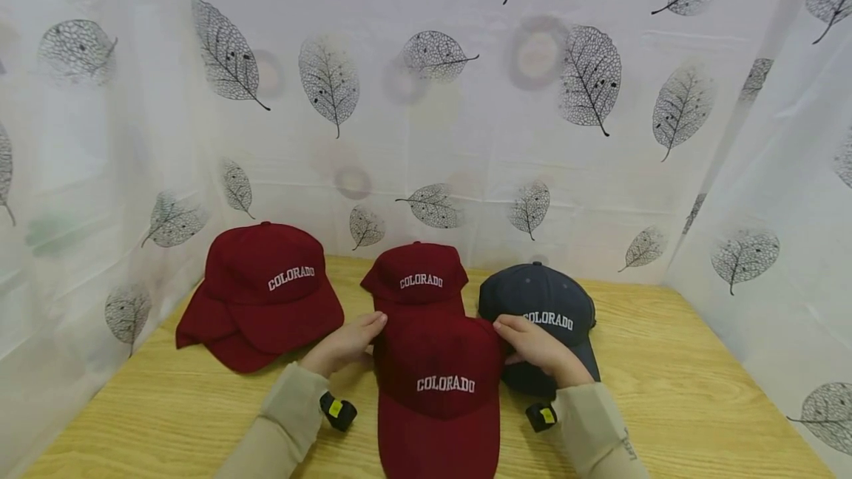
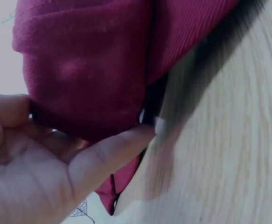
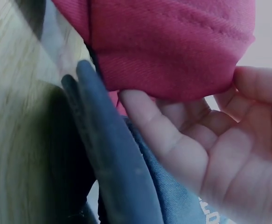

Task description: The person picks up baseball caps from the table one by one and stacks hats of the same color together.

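At the front middle, a red baseball cap (image 1: 442, 353) faces me, with white COLORADO lettering and its brim toward the near edge. My left hand (image 1: 347, 344) holds its left side, and my right hand (image 1: 538, 347) holds the opposite side. The left wrist view shows the fingers of the left hand (image 2: 42, 172) around the cap's lower back edge. In the right wrist view, the right hand (image 3: 205, 144) has its fingers at the cap's edge, close beside the navy cap's brim (image 3: 115, 140). Behind, another red cap (image 1: 416, 266) is partly covered by the front one.
On the left, red caps (image 1: 266, 261) lie overlapping, one over another. A navy COLORADO cap (image 1: 532, 294) sits to the right, partly behind my right hand. The wooden table (image 1: 685, 390) is bounded by white leaf-print curtains (image 1: 452, 139) at the back and sides.
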Available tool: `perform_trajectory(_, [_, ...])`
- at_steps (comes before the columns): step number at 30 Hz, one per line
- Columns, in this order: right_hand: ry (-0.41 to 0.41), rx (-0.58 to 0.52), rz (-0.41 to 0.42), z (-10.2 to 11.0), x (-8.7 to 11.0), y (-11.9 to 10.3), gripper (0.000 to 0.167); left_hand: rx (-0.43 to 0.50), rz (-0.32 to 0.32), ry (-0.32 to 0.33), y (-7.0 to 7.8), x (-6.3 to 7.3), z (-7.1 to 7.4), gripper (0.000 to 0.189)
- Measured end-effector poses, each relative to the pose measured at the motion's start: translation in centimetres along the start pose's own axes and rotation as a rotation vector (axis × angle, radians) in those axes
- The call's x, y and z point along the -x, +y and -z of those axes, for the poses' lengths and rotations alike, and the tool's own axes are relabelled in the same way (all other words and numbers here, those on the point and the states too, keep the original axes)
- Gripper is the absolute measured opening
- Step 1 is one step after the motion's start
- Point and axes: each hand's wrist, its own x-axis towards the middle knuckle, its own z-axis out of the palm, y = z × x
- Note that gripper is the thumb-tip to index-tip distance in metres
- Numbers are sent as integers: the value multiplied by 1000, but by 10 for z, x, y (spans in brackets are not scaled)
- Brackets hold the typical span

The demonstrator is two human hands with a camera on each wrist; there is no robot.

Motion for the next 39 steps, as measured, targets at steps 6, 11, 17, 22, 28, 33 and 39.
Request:
perform_trajectory(6, [4,-12,-1,3,2,-1,27,64,-18,-22,0,-4,1,56])
perform_trajectory(11, [11,-4,-6,4,2,2,26,31,-20,-21,-2,-6,1,55])
perform_trajectory(17, [19,23,-8,5,3,3,25,-133,-21,73,-4,-8,-3,45])
perform_trajectory(22, [19,38,-6,5,4,3,24,-166,-39,121,-7,-11,-3,31])
perform_trajectory(28, [13,50,-11,3,3,2,27,-178,-66,169,-10,-14,1,19])
perform_trajectory(33, [3,26,-14,2,2,3,29,-382,-96,232,-7,-18,2,8])
perform_trajectory(39, [6,24,-15,3,1,4,28,-718,-210,228,4,-26,-1,22])
